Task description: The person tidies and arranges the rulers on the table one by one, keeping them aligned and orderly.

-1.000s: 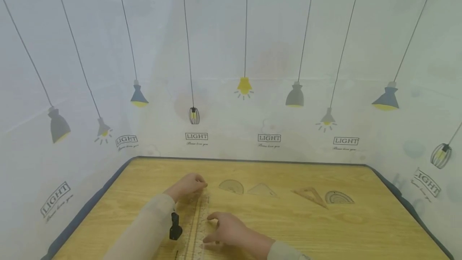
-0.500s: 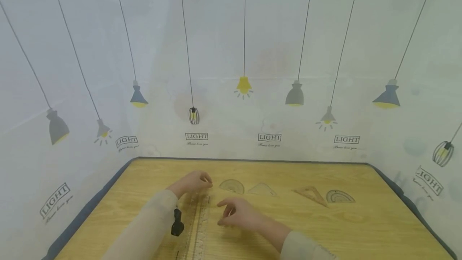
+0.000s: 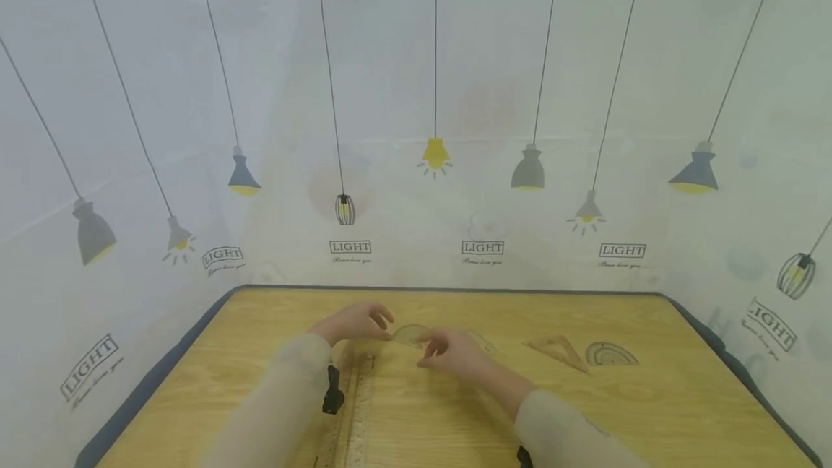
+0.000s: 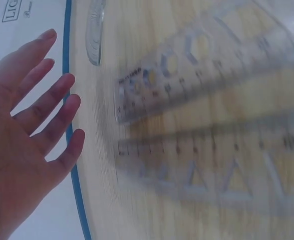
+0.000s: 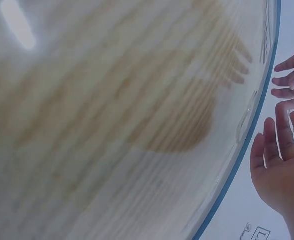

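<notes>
Two clear plastic rulers lie side by side on the wood-grain table; the left wrist view shows a ruler with hexagon cut-outs and a ruler with triangle cut-outs. Just beyond their far ends is my left hand, fingers spread and holding nothing. To its right a clear protractor lies flat, its right side partly covered by my right hand. That hand hovers with loosely bent fingers and an empty palm. Behind it, a clear set square shows only in part.
Farther right lie an orange-tinted set square and a second protractor. A dark blue edge borders the table against white walls printed with lamps. The right wrist view catches hand reflections on the glossy top.
My right hand has moved away from the rulers, up and right to the near protractor. My left hand has shifted slightly right, its fingers opening away from the rulers' far ends.
</notes>
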A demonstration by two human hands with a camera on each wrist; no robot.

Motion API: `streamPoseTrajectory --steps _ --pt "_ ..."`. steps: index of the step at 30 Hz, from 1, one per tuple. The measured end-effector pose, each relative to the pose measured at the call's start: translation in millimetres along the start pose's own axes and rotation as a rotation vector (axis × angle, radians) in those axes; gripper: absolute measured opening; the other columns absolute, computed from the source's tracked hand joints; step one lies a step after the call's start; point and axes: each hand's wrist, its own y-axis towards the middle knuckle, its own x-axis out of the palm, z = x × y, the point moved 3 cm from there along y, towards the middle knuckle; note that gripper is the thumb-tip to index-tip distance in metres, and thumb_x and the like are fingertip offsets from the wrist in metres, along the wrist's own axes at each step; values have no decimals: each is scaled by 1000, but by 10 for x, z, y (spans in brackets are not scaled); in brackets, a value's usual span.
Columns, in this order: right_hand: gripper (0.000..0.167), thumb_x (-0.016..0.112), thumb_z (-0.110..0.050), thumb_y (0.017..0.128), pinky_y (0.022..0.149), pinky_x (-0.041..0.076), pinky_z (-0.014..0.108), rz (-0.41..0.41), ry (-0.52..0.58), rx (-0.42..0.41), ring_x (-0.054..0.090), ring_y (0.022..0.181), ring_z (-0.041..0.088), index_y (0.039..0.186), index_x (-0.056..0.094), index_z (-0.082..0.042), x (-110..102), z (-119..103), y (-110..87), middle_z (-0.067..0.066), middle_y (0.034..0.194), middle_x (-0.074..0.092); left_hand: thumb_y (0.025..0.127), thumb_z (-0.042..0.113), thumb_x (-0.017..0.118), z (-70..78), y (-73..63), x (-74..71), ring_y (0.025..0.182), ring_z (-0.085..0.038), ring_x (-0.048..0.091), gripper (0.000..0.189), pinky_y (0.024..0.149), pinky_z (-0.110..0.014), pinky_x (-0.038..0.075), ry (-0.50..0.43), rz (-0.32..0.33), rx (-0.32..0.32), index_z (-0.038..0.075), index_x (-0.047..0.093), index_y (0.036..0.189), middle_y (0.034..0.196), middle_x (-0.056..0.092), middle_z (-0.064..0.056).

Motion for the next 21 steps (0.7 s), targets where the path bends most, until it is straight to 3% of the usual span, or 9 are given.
streamPoseTrajectory --steps 4,11,17,21 --pt "43 76 -25 85 73 50 37 24 -27 36 57 88 17 123 64 -9 -73 76 65 -5 93 64 84 21 77 46 68 33 104 -29 62 44 95 -52 45 -34 -3 18 5 63 122 109 68 -7" --pt "42 76 -14 84 86 48 48 31 82 47 57 101 28 122 64 -4 -133 214 156 7 104 65 82 16 78 60 152 76 108 -33 60 46 97 -55 43 -97 11 -7 4 62 124 113 67 -12" --pt "45 79 -11 79 87 49 49 51 84 30 59 101 31 121 64 -3 -131 322 265 10 109 65 78 9 80 -51 244 149 103 -30 62 44 95 -52 45 -137 63 8 2 64 118 108 67 -12" --pt "52 79 -10 78 92 47 52 24 55 17 59 104 32 125 60 0 -112 348 343 12 112 65 74 10 82 -168 321 251 95 -26 60 40 86 -48 49 -166 75 -50 11 67 111 104 64 -7"
